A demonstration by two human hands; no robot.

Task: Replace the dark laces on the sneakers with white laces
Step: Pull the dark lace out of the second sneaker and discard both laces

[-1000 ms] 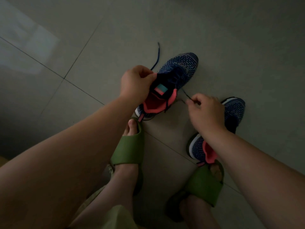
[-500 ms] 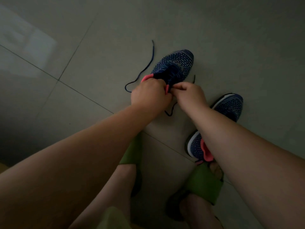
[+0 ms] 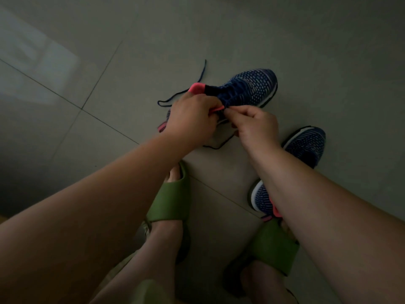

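On floor | left hand (image 3: 192,119) fingers grip sneaker (image 3: 247,88) | right hand (image 3: 254,126) fingers pinch dark lace (image 3: 198,81)

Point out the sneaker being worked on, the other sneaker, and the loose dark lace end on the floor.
held sneaker (image 3: 252,86), head view, knit toe.
second sneaker (image 3: 306,143), head view, knit upper near toe.
dark lace (image 3: 202,72), head view, free strand on tile.

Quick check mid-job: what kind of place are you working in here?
Probably indoors at home, low on a tiled floor: large glossy grey tiles with grout lines, green slides on the feet, two sneakers set straight on the floor. No furniture shows.
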